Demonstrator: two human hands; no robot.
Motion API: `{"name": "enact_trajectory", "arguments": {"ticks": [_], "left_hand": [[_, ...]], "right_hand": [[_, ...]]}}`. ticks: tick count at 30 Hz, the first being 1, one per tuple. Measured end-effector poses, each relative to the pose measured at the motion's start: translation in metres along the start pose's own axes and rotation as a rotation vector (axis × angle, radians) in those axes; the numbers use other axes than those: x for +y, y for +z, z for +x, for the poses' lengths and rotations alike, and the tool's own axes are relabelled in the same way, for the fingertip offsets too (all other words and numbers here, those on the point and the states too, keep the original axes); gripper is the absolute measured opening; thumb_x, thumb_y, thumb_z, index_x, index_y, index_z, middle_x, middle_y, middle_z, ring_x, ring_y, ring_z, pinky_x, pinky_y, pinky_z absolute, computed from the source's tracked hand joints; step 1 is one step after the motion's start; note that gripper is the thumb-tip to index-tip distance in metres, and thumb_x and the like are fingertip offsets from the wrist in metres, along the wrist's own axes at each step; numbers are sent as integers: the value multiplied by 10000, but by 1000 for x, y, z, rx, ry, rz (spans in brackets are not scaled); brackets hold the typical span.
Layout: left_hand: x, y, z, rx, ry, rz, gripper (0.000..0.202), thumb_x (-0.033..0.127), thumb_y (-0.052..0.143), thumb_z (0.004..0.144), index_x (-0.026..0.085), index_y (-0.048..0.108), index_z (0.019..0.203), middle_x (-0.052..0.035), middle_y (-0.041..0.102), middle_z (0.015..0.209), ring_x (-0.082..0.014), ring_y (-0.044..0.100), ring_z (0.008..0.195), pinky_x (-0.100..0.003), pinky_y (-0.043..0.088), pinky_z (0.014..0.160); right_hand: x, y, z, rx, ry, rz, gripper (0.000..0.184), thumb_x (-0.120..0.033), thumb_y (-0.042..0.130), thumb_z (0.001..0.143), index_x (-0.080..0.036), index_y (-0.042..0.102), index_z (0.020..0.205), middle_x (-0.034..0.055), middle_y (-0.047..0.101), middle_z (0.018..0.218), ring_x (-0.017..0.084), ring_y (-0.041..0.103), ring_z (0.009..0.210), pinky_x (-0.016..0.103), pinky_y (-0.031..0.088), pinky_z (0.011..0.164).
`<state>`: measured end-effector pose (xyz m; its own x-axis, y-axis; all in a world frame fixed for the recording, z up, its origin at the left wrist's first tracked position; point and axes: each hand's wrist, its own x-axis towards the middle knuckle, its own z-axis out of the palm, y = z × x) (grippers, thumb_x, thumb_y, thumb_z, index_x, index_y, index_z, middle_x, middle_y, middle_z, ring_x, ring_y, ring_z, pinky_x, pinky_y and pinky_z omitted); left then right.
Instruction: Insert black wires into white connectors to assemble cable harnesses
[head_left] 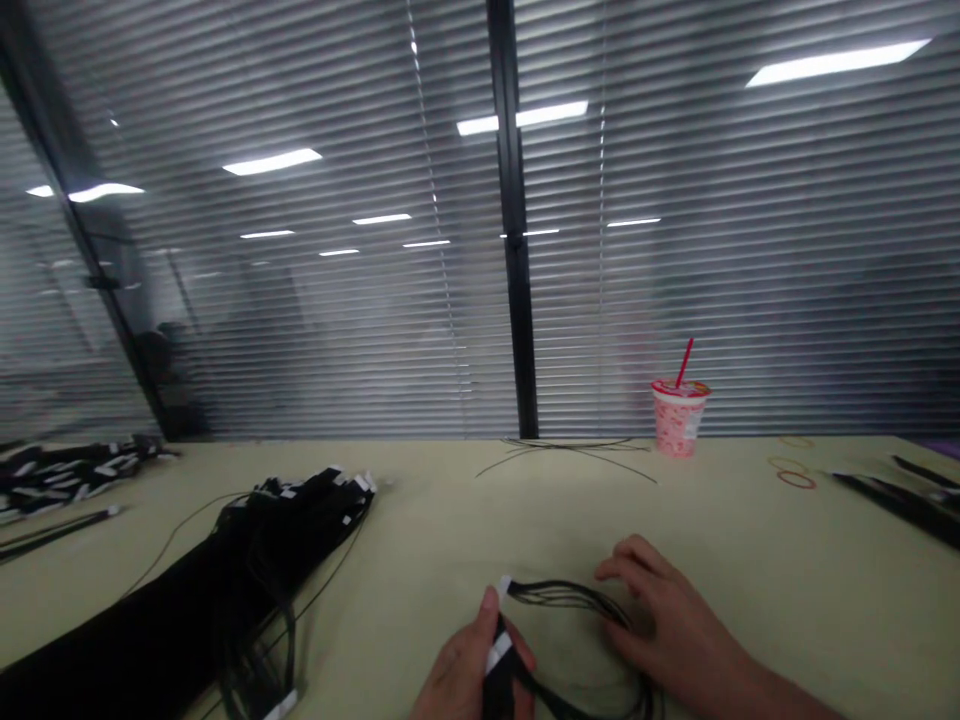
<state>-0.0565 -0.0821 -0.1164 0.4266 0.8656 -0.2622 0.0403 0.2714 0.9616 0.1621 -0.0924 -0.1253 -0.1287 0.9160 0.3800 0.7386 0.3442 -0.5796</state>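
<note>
Our left hand [471,672] pinched tight on black wire bundle [559,593], low on table [450,510] near front edge. Right hand [670,622] half-open, fingertips pressing loop flat. Risk we see: pinch slips, thin strands splay and tangle.

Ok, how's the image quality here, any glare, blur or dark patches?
Head view: ceiling-light reflections glare as bright bars on the blinds; the frame is dim and soft overall; the left hand, right hand and thin black cables at the bottom edge are slightly blurred; the pile of black cables at left is a dark mass with little detail.
</note>
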Motion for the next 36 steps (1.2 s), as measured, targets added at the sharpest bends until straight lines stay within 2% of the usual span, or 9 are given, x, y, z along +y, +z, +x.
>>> {"name": "enact_trajectory", "arguments": {"ticks": [6,15,18,21,23,25,29,32,36], "left_hand": [[3,-3,4,-12,-68,-54,551,717,430,617,189,590,601,-4,466,365,-115,393,344,-223,262,359],[9,19,-10,-143,-54,-227,532,627,325,761,148,545,688,51,417,291,-49,237,240,-158,181,290],[9,19,-12,-57,-27,-334,444,546,358,803,145,534,728,29,520,415,-31,236,297,-157,258,344],[8,16,-9,3,8,-422,380,497,394,816,146,538,802,11,583,547,-20,240,344,-159,280,388],[8,15,-7,5,5,-446,364,480,400,820,143,538,838,-1,600,604,-20,236,361,-163,281,403],[9,16,-7,-6,-8,-441,346,458,407,825,139,537,855,-16,611,661,-23,242,379,-171,297,423],[10,19,-10,-12,10,-394,340,438,403,833,133,550,866,-8,588,657,-32,257,402,-179,324,444],[9,19,-10,-42,26,-382,330,427,394,841,141,556,871,44,462,472,-52,273,406,-183,342,457],[8,17,-8,-76,24,-359,326,417,388,846,146,566,887,58,406,433,-53,274,393,-188,348,450]], "right_hand": [[0,5,-5,-114,85,117,213,-210,463,739,-176,600,898,43,613,760,171,561,671,271,437,613],[29,-18,13,111,131,-40,216,-364,545,737,-177,605,827,-10,513,521,134,472,503,253,380,506],[22,-17,11,82,63,-80,334,-426,576,701,-166,590,910,31,567,689,146,506,594,265,404,551],[2,-21,8,223,-50,-79,588,-406,652,620,-140,482,1117,115,500,1051,186,506,848,279,427,663],[-17,-23,5,265,-94,-45,418,-337,612,673,-132,512,1023,97,523,977,162,504,811,262,417,657],[-34,-21,-1,119,-133,0,124,-258,521,752,-145,555,789,30,550,726,112,494,636,227,388,577],[-53,-4,-16,-221,-216,14,260,-251,409,846,-159,607,704,0,558,607,94,491,576,218,363,573],[-55,9,-21,-252,-225,149,264,-230,377,874,-185,637,892,7,625,764,99,535,681,218,386,651],[-54,17,-20,-242,-60,327,265,-251,413,856,-183,669,849,10,650,752,102,556,624,208,406,583]]}}
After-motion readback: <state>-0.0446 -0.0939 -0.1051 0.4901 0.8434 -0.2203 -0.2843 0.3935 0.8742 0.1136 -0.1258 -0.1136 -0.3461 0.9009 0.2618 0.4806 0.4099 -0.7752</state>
